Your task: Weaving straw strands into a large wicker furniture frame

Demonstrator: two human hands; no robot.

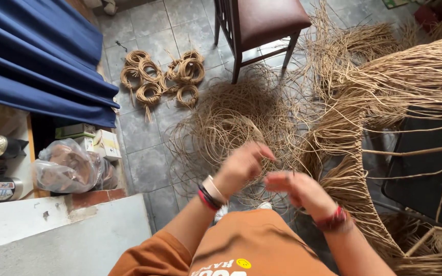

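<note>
Rattan strands (231, 122) just beyond both hands (269, 176)

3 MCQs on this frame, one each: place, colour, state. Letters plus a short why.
1. Where do the small wound coils lie?
A. on the chair seat
B. on the tiled floor left of the chair
C. in the plastic bag

2. What colour is the curtain?
A. blue
B. green
C. white

3. How do the left hand and right hand look?
A. flat on the floor
B. raised over the loose fibre pile, motion-blurred
C. gripping the chair leg

B: the coils sit on grey tiles beside the chair.
A: the folds are deep blue.
B: both hands hover blurred above the tangle.
</note>
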